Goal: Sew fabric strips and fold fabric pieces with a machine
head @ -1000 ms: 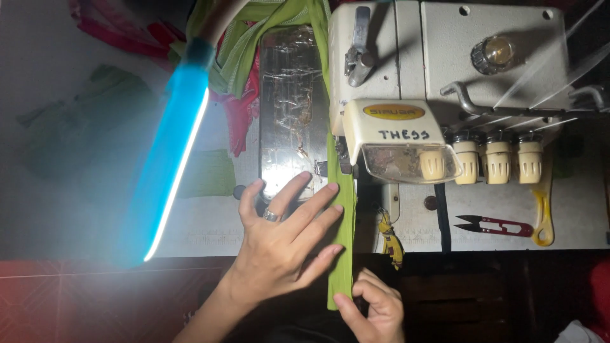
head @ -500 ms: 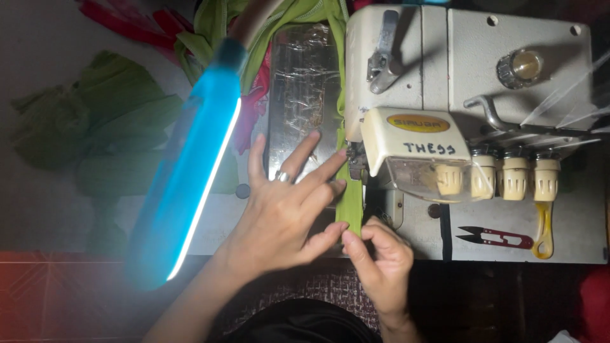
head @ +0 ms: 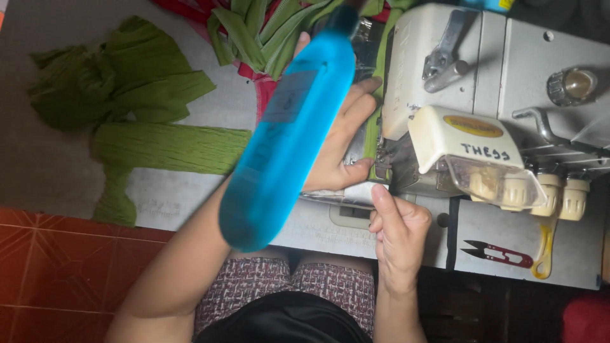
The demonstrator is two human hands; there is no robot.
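My left hand [head: 340, 143] lies flat on the shiny metal plate [head: 340, 195] of a white overlock sewing machine [head: 457, 76]. Its fingertips press a narrow green fabric strip [head: 373, 130] beside the presser foot. My right hand [head: 397, 232] is below the plate with fingers curled. Its thumb points up and touches the plate's front edge, with no fabric visible in it. A glowing blue lamp tube [head: 286, 133] crosses in front and hides my left wrist and part of the plate.
Green fabric pieces [head: 114, 95] lie on the grey table [head: 190, 200] at the left, and more green strips [head: 267, 25] are heaped behind the lamp. Red-handled thread snips [head: 499, 253] and a yellow tool [head: 545, 251] rest at the right. The red tiled floor [head: 51, 273] lies below.
The green strip has run up through the machine and no longer hangs toward me. My right hand let go of its end and rose to the plate's edge. My left hand slid farther along the plate.
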